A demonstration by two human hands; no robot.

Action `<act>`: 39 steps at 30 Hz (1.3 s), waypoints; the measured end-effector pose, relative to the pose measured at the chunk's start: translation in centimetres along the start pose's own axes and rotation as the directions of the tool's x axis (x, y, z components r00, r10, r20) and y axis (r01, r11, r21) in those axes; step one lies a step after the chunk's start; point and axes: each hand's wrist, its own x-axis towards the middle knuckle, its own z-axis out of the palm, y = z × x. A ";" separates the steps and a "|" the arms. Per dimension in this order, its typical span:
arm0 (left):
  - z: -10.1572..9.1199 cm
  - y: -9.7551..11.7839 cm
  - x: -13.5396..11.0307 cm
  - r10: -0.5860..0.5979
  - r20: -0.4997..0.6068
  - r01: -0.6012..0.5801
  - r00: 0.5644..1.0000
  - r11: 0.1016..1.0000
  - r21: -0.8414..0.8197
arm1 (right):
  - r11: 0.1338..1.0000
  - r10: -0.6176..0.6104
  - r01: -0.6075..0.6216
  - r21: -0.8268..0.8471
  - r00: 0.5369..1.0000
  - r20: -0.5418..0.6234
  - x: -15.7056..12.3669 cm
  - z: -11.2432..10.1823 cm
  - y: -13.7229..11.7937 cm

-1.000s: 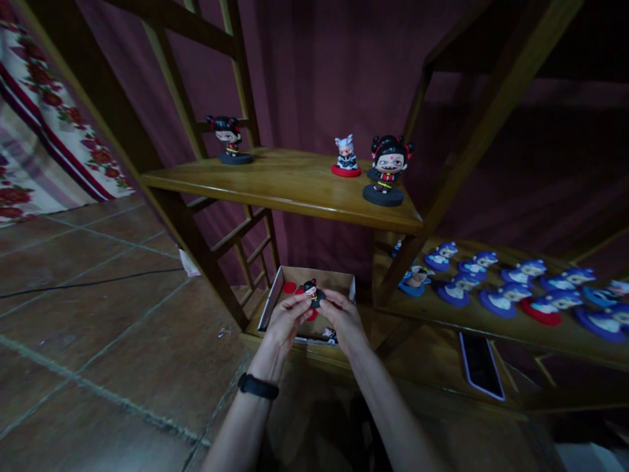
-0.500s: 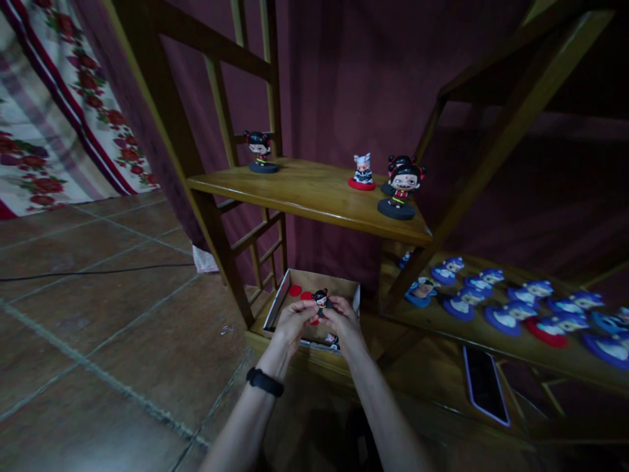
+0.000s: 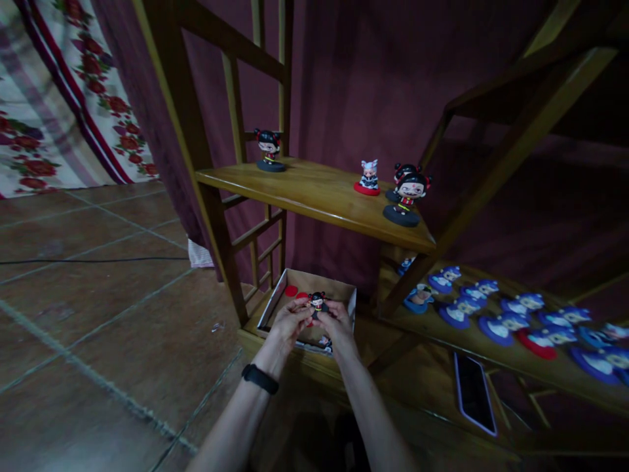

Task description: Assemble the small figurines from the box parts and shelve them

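Note:
Both hands meet over an open cardboard box [image 3: 276, 296] on the lowest board of a wooden shelf unit. My left hand [image 3: 285, 322] and my right hand [image 3: 335, 323] are closed, fingertips pinching a small black-haired figurine [image 3: 317, 302] in red and black, held upright between them. A black band sits on my left wrist. Red round bases [image 3: 291, 290] lie in the box, and another small figure [image 3: 325, 341] shows beneath my right hand.
The upper shelf [image 3: 314, 194] carries a black-haired figurine at the left [image 3: 268, 149], a white-haired one on a red base [image 3: 368, 177] and a larger black-haired one [image 3: 409, 197]. Several blue-based figures [image 3: 491, 311] fill the lower right shelf. A phone [image 3: 472, 392] lies below. Tiled floor lies left.
The view has shifted, so the shelf unit sits farther right and lower in the picture. My hands keep holding the figurine over the box, fingers drawn a little closer together.

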 end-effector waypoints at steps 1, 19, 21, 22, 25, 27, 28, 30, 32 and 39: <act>-0.1 0.0 0.0 -0.014 -0.001 0.014 1.000 1.000 -0.003 | 1.000 0.001 -0.001 0.006 1.000 0.005 0.0 0.0 0.0; -0.4 0.4 -0.6 0.002 -0.042 -0.001 0.999 1.000 0.029 | 0.929 -0.164 0.190 -0.318 0.981 0.106 2.2 -1.2 1.9; -0.4 0.2 -0.7 -0.046 -0.053 0.046 0.998 0.999 -0.004 | 0.935 -0.170 0.188 -0.302 0.982 0.085 2.2 -1.1 1.9; -0.4 0.1 -0.8 -0.062 -0.053 0.062 0.997 0.998 -0.016 | 0.938 -0.167 0.184 -0.294 0.982 0.083 2.1 -1.1 1.9; -0.4 -0.1 -0.8 -0.067 -0.045 0.065 0.997 0.997 -0.037 | 0.939 -0.176 0.197 -0.283 0.980 0.096 2.0 -1.0 1.8; -0.3 -0.2 -0.7 -0.052 -0.052 0.050 0.997 0.998 -0.043 | 0.928 -0.210 0.229 -0.295 0.973 0.094 2.0 -1.0 1.9; -0.3 -0.2 -0.7 -0.042 -0.062 0.040 0.997 0.998 -0.044 | 0.920 -0.227 0.245 -0.305 0.969 0.092 2.0 -1.0 1.9; -0.1 -0.3 -0.8 -0.024 -0.089 0.020 0.996 0.999 -0.044 | 0.907 -0.243 0.259 -0.333 0.966 0.092 2.0 -0.9 2.0; 0.0 -0.3 -0.9 -0.007 -0.120 0.002 0.993 0.999 -0.039 | 0.901 -0.240 0.256 -0.351 0.967 0.087 2.0 -0.8 2.1; 0.4 -0.3 -1.1 0.025 -0.171 -0.027 0.985 1.000 -0.013 | 0.928 -0.196 0.204 -0.313 0.979 0.058 1.7 -0.5 2.8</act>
